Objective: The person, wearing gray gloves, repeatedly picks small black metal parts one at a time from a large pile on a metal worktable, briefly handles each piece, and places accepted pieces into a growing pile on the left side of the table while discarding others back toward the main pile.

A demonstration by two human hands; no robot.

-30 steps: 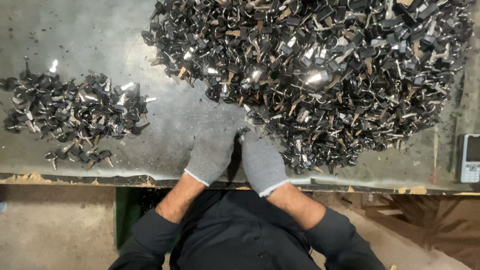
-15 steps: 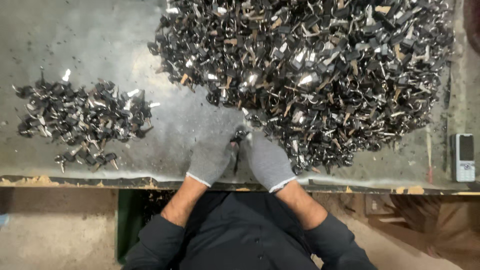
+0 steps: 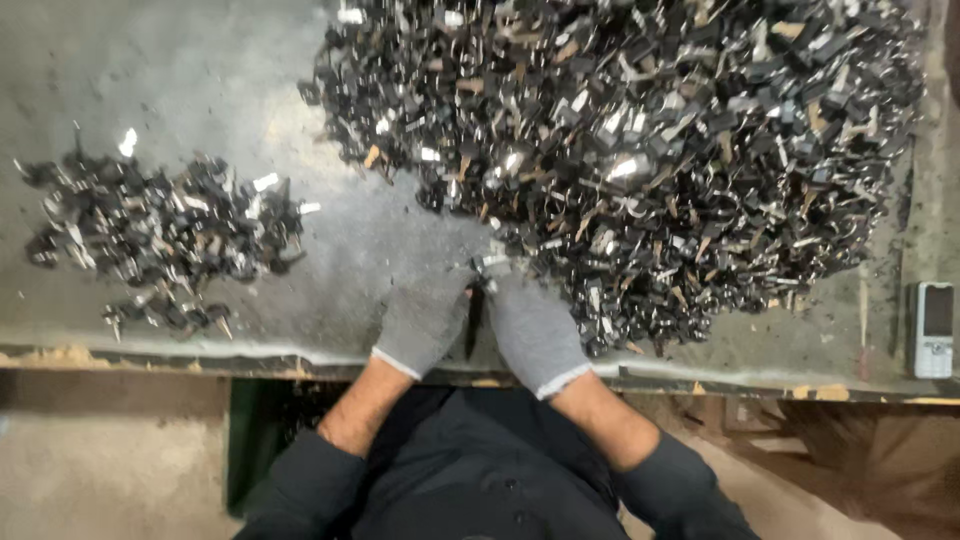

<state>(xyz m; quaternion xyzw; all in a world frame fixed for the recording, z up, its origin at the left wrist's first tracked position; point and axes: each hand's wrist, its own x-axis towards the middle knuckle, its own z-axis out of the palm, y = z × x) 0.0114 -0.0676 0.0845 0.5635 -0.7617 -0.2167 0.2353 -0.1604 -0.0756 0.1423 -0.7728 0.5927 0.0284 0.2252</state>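
Both my hands wear grey knit gloves and meet near the table's front edge. My left hand [image 3: 422,320] and my right hand [image 3: 535,330] pinch one small dark metal part [image 3: 487,268] between their fingertips, at the near edge of the big pile of black and shiny metal parts [image 3: 650,150]. A smaller pile of the same kind of parts [image 3: 165,240] lies to the left, well apart from my left hand.
The grey, scuffed metal table [image 3: 150,90] ends in a worn front edge [image 3: 250,350]. A small grey phone [image 3: 932,328] lies at the right edge. Below are a green bin [image 3: 260,440] and bare floor [image 3: 100,470].
My hands have stayed joined at the front of the big pile, shifting slightly toward the table edge; the part between the fingertips shows more. The camera view has drifted a little.
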